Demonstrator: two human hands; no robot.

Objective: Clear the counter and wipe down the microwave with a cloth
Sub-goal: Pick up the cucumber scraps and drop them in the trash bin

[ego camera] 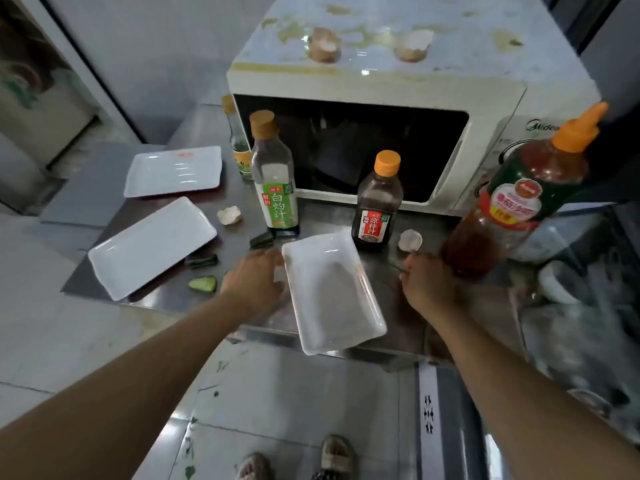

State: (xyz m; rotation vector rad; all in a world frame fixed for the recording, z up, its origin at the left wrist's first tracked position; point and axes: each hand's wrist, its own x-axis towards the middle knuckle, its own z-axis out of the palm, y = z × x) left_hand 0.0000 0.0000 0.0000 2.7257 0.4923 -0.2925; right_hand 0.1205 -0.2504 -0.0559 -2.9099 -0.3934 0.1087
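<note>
Rect. glossy wht plate (332, 292), steel counter (381, 292)

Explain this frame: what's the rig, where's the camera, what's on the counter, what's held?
No robot: a person's two bare arms, filmed by one wide-angle camera on their head, looking down. The left hand touches the edge of the nearest white tray, which overhangs the counter. The right hand has a grip on the big ketchup bottle. Also there: a stained microwave with eggshells on top, two more trays, sauce bottles, cucumber pieces. No cloth in view.
</note>
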